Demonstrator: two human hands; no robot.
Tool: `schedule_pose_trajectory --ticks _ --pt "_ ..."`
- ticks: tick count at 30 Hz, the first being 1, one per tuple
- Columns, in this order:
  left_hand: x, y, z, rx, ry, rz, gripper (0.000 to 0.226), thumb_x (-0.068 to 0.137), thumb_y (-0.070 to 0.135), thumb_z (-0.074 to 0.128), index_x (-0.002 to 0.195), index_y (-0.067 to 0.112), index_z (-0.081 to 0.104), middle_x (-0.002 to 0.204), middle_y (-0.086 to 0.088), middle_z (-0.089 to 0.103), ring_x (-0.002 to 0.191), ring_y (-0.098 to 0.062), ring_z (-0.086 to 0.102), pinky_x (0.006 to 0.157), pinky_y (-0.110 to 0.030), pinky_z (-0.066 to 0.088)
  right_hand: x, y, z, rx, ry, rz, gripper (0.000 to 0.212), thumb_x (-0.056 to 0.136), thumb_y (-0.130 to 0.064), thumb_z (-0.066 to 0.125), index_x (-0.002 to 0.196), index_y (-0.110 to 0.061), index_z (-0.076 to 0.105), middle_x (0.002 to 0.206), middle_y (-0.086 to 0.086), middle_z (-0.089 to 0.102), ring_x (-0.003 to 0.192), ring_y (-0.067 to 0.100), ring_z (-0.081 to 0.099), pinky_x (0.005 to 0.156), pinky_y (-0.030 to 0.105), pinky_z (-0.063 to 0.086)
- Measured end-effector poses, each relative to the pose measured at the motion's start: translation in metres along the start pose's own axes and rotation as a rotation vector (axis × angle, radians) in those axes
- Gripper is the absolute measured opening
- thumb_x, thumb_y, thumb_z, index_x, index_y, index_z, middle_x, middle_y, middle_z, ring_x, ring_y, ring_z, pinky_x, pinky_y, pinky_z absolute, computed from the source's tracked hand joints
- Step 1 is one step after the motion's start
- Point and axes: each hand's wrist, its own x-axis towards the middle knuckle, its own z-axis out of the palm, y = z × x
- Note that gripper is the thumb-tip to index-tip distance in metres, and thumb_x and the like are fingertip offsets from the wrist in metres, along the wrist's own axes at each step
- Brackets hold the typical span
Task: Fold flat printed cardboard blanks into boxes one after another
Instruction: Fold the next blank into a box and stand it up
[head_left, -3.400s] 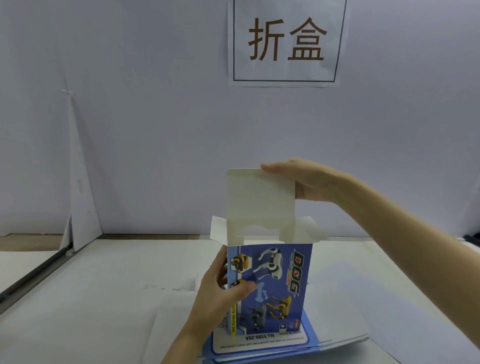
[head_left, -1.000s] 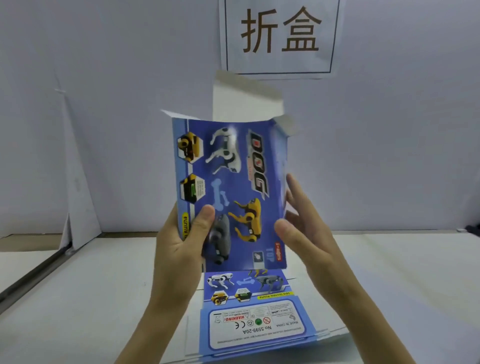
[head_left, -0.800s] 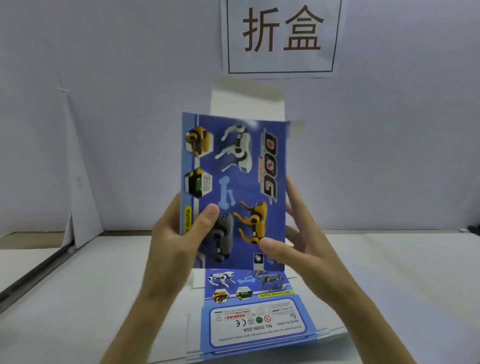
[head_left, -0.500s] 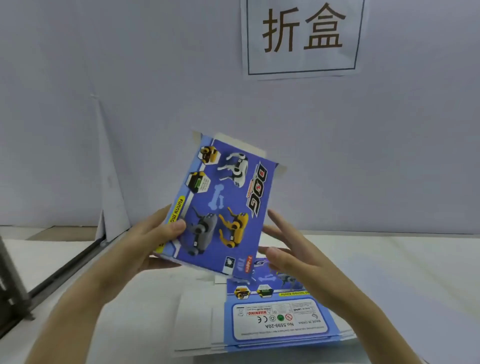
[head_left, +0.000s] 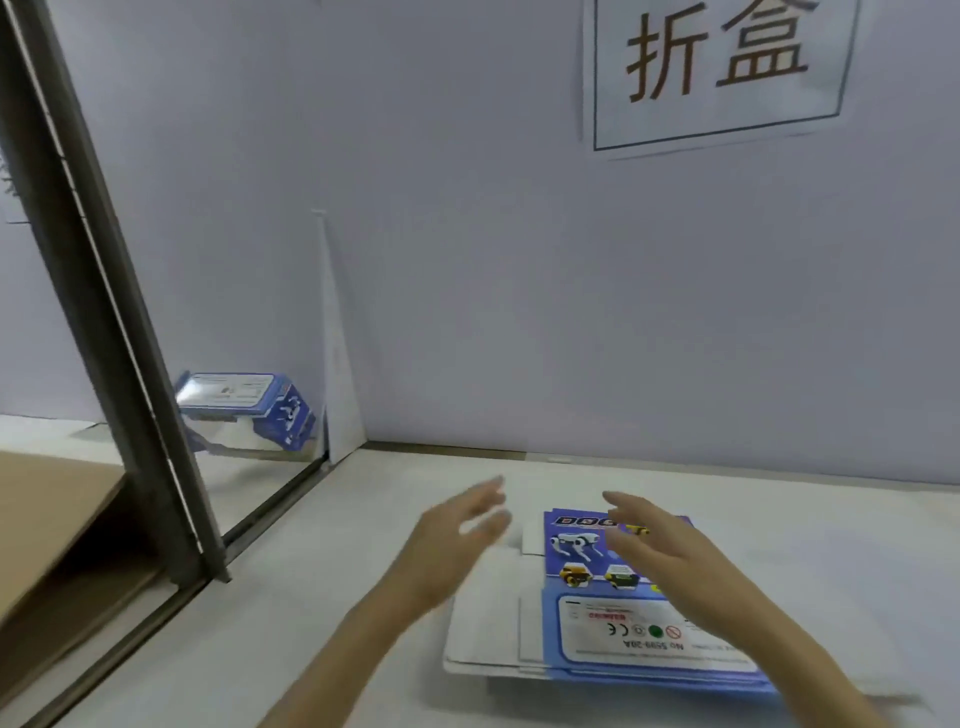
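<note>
- Lower centre of frame: left hand (head_left: 457, 540), fingers spread wide, palm facing right, holding nothing, hovering above the white tabletop (head_left: 311, 597).
- Lower right: right hand (head_left: 670, 561), fingers likewise splayed and empty, poised over the stack of flat blanks (head_left: 613, 623); whether it touches the print cannot be told.
- Stack of flat blanks: blue printed cardboard lying flat on the tabletop, robot-dog pictures and a white label panel facing up, white flaps showing at its left edge.
- Middle left, beyond the metal post (head_left: 104, 312): folded box (head_left: 249, 405), blue, tilted on its side near the wall.
- Upper right: paper sign (head_left: 717, 67) on the wall.
</note>
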Motion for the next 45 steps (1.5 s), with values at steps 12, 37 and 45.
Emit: schedule_pose_trajectory --ticks 12,37,45 --pt "0.007 0.007 0.103 0.886 -0.566 0.406 0.061 0.098 0.055 0.032 0.149 0.020 0.031 0.155 -0.001 0.029 0.140 -0.017 0.028 0.111 -0.036 0.032 0.014 0.055 -0.008 -0.508 -0.050 0.085 0.028 0.098 -0.026 0.045 0.122 -0.024 0.059 0.122 -0.003 0.057 0.102 0.013 0.055 0.084 0.022 0.044" --pt "0.018 0.103 0.060 0.008 0.255 0.153 0.072 0.085 0.054 0.057 0.144 0.049 0.017 0.151 0.028 0.021 0.133 0.014 0.020 0.107 -0.011 0.016 -0.026 -0.039 -0.053 0.544 0.696 -0.449 0.026 0.088 -0.008 0.063 0.105 -0.028 0.063 0.102 -0.007 0.074 0.094 0.019 0.071 0.070 0.028 0.059" --pt "0.019 0.109 0.057 -0.780 0.119 -0.005 0.022 0.076 0.040 0.063 0.096 0.034 0.070 0.097 -0.003 0.075 0.087 -0.026 0.072 0.064 -0.039 0.058 -0.021 -0.036 -0.043 0.108 0.414 -0.364 0.035 0.094 -0.036 0.057 0.129 -0.039 0.053 0.141 -0.021 0.047 0.132 0.003 0.043 0.101 0.019 0.042"
